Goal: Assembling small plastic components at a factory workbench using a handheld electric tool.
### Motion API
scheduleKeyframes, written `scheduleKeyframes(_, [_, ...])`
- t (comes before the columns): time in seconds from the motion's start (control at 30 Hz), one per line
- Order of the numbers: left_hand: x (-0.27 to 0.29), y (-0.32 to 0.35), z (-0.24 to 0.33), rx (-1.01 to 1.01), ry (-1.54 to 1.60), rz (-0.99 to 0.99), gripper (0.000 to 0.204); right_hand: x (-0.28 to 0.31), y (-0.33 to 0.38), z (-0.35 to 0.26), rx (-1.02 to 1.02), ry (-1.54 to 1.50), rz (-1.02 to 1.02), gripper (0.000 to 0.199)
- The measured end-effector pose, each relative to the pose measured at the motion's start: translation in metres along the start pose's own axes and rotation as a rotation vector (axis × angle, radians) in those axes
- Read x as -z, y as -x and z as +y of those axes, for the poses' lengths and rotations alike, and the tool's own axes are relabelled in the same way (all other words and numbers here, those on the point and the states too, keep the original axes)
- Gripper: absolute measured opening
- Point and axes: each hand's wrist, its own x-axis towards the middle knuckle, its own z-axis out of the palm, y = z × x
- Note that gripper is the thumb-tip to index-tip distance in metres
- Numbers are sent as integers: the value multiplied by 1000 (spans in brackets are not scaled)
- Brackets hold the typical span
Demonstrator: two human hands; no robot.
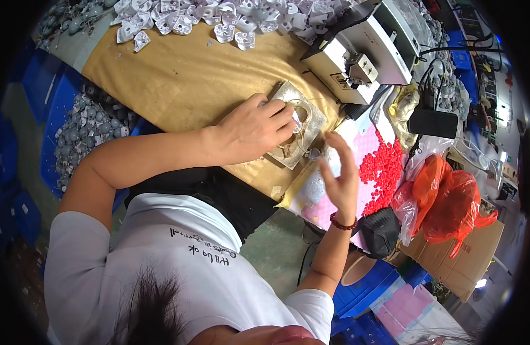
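Note:
A metal plate fixture [314,115] with round cut-outs lies on the tan-covered bench in front of me. My left hand [256,129] rests over it, its fingers curled down on a small whitish part [296,122] in one of the cut-outs. Most of that part is hidden under the fingers. Just right of the plate is my right hand [342,175], thumb and fingers apart, with a beaded bracelet at its wrist. Close to its fingertips, at the plate's edge, sits a small greyish round part [313,153]. I see nothing held in the right hand.
White plastic parts [225,31] are heaped along the far bench edge. A boxy white machine [357,63] stands at far right. Small red pieces [381,172] lie on a pink sheet, with red plastic bags [449,201] beyond. A blue bin [92,129] of grey parts is at left.

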Motion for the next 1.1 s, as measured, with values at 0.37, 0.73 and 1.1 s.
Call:
scheduleKeyframes(0.37, [4, -5, -6, -44, 52, 7, 29, -47, -16, 23, -168, -667, 533, 28])
scheduleKeyframes(0.73, [7, -7, -14, -70, 131, -57, 23, -22, -51, -8, -337, -1098, -72, 53])
scheduleKeyframes(1.1, [3, -15, -21, 16, 291, 1, 30, -33, -64, -24, -58, 88, 83, 52])
